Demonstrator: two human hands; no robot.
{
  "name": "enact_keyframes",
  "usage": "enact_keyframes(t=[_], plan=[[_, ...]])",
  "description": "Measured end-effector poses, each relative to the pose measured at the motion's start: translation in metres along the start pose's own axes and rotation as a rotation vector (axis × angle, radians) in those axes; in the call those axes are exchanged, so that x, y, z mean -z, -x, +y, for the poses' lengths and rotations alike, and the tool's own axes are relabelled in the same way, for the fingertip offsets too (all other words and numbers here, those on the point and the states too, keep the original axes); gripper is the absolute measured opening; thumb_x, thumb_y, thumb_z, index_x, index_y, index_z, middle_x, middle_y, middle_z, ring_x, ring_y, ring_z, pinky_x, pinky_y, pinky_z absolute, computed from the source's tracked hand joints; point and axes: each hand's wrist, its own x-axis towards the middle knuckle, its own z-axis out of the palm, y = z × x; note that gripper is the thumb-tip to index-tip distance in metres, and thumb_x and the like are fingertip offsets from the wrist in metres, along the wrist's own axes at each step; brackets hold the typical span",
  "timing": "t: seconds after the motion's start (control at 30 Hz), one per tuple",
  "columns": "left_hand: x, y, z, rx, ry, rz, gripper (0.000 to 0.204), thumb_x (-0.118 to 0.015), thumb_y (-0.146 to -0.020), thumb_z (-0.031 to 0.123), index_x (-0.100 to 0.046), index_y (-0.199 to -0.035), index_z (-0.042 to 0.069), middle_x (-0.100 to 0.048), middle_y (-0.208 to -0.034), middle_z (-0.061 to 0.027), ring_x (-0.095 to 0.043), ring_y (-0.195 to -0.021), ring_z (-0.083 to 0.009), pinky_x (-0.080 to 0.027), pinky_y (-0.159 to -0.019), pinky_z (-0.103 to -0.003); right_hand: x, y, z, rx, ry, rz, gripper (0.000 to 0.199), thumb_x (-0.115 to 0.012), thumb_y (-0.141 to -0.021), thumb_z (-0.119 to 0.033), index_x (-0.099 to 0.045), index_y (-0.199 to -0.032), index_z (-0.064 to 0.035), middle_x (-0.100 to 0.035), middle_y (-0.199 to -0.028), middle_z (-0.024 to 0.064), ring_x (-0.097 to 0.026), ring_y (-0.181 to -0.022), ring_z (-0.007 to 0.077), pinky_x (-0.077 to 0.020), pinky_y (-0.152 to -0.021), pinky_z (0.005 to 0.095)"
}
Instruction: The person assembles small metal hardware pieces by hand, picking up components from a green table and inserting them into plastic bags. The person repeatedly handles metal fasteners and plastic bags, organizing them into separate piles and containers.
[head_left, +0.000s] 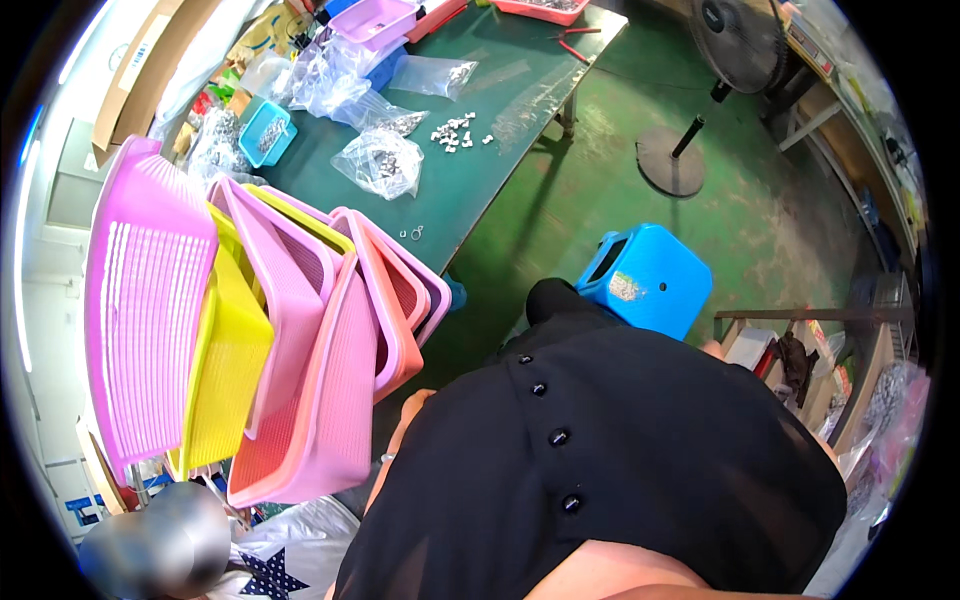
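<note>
My left hand (414, 403) hangs low beside my black top, just right of the stack of plastic baskets. Its fingers are mostly hidden, and whether it touches a basket I cannot tell. Closest to it are a coral basket (401, 366) and a pink basket (335, 440). A yellow basket (230, 370) and a purple one (150, 330) lean farther left, all nested and tilted. Of my right hand (712, 349) only a sliver shows past my top's right side, near the blue stool (655, 280).
A green-topped table (470, 190) carries bags of small metal parts (380, 163), loose parts and a teal bin (267, 133). A standing fan (672, 160) is beyond the stool. Shelving (830, 320) lines the right. Another person (290, 540) is at lower left.
</note>
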Motion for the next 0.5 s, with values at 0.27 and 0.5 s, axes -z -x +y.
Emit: enact_keyframes(t=[0.27, 0.5], plan=[[-0.042, -0.015, 0.026, 0.169, 0.421, 0.263, 0.031, -0.063, -0.082, 0.019, -0.057, -0.105, -0.001, -0.063, -0.090, -0.0100, -0.059, -0.083, -0.0160, -0.046, -0.076, -0.027, 0.075, 0.021, -0.462, 1.418, 0.247, 0.311, 0.050, -0.066, -0.073, -0.021, -0.047, -0.116, -0.0052, -0.041, -0.127, 0.0180, -0.039, -0.117, 0.0359, -0.0366, -0.096, 0.0395], [-0.095, -0.032, 0.119, 0.343, 0.677, 0.511, 0.030, -0.061, -0.083, 0.016, -0.056, -0.107, -0.002, -0.061, -0.090, -0.0077, -0.058, -0.082, -0.0133, -0.045, -0.075, -0.025, 0.040, 0.000, -0.679, 1.868, 0.613, 0.003, 0.081, -0.067, -0.070, -0.047, -0.030, -0.137, -0.0206, -0.017, -0.144, 0.0155, -0.014, -0.133, 0.0376, -0.0165, -0.106, 0.0518]])
